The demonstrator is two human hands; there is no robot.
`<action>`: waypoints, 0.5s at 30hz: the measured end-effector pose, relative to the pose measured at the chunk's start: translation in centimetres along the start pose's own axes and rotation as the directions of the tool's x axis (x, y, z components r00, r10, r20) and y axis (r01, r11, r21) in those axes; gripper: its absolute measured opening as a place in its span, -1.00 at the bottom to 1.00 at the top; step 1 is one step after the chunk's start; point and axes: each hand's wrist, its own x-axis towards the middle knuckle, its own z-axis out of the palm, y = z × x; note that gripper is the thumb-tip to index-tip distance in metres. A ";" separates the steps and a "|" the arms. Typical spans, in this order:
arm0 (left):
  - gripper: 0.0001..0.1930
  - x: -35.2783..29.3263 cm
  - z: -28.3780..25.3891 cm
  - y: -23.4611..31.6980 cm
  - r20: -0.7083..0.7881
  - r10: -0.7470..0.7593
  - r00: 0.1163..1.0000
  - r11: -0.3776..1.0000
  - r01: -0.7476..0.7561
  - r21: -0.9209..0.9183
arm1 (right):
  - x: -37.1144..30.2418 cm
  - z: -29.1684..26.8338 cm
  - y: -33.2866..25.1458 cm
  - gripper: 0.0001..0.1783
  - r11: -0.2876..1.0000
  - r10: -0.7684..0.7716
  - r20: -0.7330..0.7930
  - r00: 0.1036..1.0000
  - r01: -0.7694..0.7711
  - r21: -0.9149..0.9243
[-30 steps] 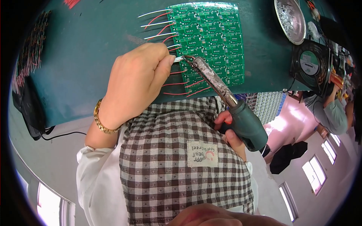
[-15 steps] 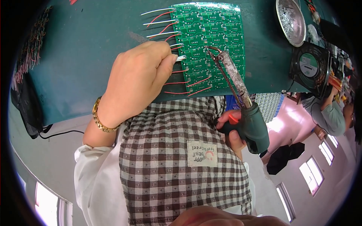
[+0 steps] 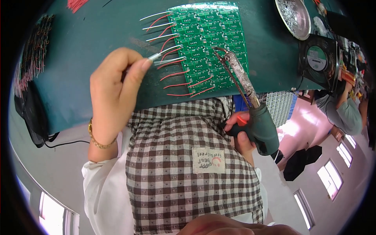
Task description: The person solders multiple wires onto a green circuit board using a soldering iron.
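Observation:
A panel of joined green circuit boards [image 3: 205, 39] lies on the table, with red wires [image 3: 176, 85] and white wires [image 3: 156, 26] sticking out from its left edge. Left of that edge, my left hand [image 3: 117, 84] pinches a small bundle of white wires [image 3: 155, 57] between thumb and forefinger. My right hand [image 3: 243, 137] is wrapped round the grip of a dark green soldering gun [image 3: 263, 129] with a red trigger. Its stained metal barrel and bent tip reach over the middle of the panel. Whether the tip touches the board I cannot tell.
A metal bowl [image 3: 303, 19] with silvery scraps and a black fan [image 3: 318, 60] stand at the right. Wire bundles [image 3: 35, 55] hang at the far left, near a black bag [image 3: 33, 109]. Red wires [image 3: 77, 4] lie at the back. Another person's arm [image 3: 346, 113] shows at right.
My left hand has drawn back leftward from the panel's edge with its white wires. Another white wire now extends from the board there. The soldering gun stays over the panel.

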 end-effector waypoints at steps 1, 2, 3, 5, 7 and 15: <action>-0.91 -0.3 0.0 0.0 -0.031 0.028 0.999 0.996 -0.031 -0.079 | 0.1 0.1 -0.2 -0.46 1.000 0.000 -0.002 1.000 0.000 0.003; -0.91 -0.4 0.5 0.1 -0.006 0.088 0.996 0.991 -0.088 -0.096 | 0.3 0.3 -0.6 -0.46 0.999 0.007 -0.033 0.999 -0.006 0.037; -0.93 -0.3 0.9 0.1 0.038 0.134 0.990 0.987 -0.130 -0.092 | 0.5 0.5 -1.0 -0.47 0.997 0.014 -0.063 0.998 -0.010 0.070; -0.93 0.0 2.4 -0.1 0.050 0.191 0.980 0.980 -0.188 -0.070 | 0.3 0.1 -1.4 -0.46 0.998 0.025 -0.066 0.997 -0.021 0.060; -0.93 0.0 2.9 -0.1 0.062 0.182 0.981 0.983 -0.181 -0.021 | -0.3 -0.1 -1.5 -0.45 0.989 0.089 -0.040 0.995 -0.083 0.124; -0.93 0.4 3.7 -0.5 0.056 0.225 0.973 0.971 -0.229 0.066 | -0.4 -0.7 -1.8 -0.57 0.992 0.111 0.129 0.985 -0.119 0.053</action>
